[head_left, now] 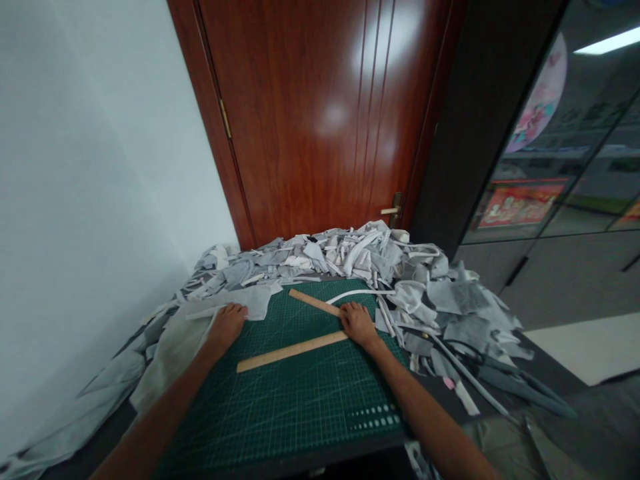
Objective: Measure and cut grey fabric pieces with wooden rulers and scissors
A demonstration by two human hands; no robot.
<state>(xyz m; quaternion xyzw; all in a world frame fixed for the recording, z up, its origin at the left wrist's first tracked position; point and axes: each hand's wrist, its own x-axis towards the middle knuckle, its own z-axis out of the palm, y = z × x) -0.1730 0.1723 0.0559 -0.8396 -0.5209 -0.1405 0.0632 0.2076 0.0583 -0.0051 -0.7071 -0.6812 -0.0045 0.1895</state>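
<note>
My left hand (229, 327) is on a pale grey piece of fabric (257, 300) at the left of a green cutting mat (300, 407), its fingers curled at the fabric's edge. Across the mat, my right hand (359, 323) grips where two wooden strips come together. One wooden ruler (290, 351) runs from under this hand toward the lower left. A shorter-looking wooden strip (313, 302) points to the upper left. Their join, if there is one, is hidden beneath the hand. A narrow white strip (357, 292) curves just beyond the right fingers.
Heaped grey and white fabric scraps (320, 257) line the far edge and spread down the right side. Larger folded cloth (105, 393) lies at left. A dark looped tool (465, 353) rests among scraps at right. Behind stand a brown wooden door (310, 120) and a cabinet (575, 273).
</note>
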